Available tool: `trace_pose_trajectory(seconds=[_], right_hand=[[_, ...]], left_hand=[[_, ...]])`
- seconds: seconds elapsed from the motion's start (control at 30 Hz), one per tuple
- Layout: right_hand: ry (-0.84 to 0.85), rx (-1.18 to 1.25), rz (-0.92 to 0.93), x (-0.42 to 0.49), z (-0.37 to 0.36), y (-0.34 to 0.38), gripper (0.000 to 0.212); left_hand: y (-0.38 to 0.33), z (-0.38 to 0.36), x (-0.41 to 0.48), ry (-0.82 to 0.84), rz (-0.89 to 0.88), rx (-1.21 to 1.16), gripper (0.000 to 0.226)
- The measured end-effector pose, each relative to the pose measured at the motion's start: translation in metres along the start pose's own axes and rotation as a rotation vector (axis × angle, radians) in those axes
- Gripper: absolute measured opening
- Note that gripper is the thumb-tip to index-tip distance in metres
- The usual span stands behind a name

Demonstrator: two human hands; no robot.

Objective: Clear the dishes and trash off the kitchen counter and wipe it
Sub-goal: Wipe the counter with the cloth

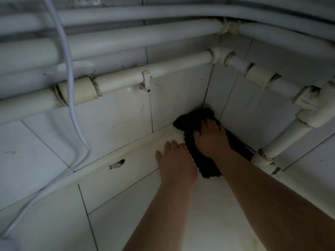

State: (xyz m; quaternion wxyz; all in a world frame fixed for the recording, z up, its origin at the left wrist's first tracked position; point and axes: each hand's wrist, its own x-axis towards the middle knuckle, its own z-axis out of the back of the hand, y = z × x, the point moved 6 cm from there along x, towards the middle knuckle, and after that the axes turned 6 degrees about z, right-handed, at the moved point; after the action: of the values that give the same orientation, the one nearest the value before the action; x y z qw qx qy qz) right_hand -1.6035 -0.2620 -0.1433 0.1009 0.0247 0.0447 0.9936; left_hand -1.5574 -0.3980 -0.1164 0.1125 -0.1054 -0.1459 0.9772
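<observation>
A dark cloth (195,153) lies spread in the far corner of the white tiled counter (208,211), reaching up to the two walls. My right hand (211,137) presses flat on top of the cloth with fingers extended toward the corner. My left hand (176,162) rests palm down just left of it, its right side over the cloth's left edge and its fingers on the raised white ledge (126,151). Neither hand is curled around anything. No dishes or trash are in view.
White pipes (126,80) run along both tiled walls above the corner, and one pipe (282,140) drops at the right to a fitting beside the cloth. A white cable (72,105) hangs down at the left. A small hole (117,163) breaks the ledge.
</observation>
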Motion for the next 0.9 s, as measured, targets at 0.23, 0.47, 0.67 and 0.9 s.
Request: trace_pose_trajectory(seconds=[0.23,0.47,0.67,0.9], right_hand=[[-0.012,-0.007,0.117,-0.008,0.001,0.006,0.085],[0.091,-0.005,0.007,0.013,-0.002,0.008,0.059],[0.037,0.010,0.165,-0.015,0.006,0.034,0.077],[0.148,0.003,0.302,-0.056,0.002,0.083,0.061]], left_hand=[[0.001,0.000,-0.001,-0.050,-0.019,0.011,0.050],[0.002,-0.003,0.001,-0.027,-0.024,0.044,0.056],[0.005,0.004,-0.004,-0.069,-0.017,-0.154,0.025],[0.049,0.015,-0.039,-0.298,0.196,-0.501,0.031]])
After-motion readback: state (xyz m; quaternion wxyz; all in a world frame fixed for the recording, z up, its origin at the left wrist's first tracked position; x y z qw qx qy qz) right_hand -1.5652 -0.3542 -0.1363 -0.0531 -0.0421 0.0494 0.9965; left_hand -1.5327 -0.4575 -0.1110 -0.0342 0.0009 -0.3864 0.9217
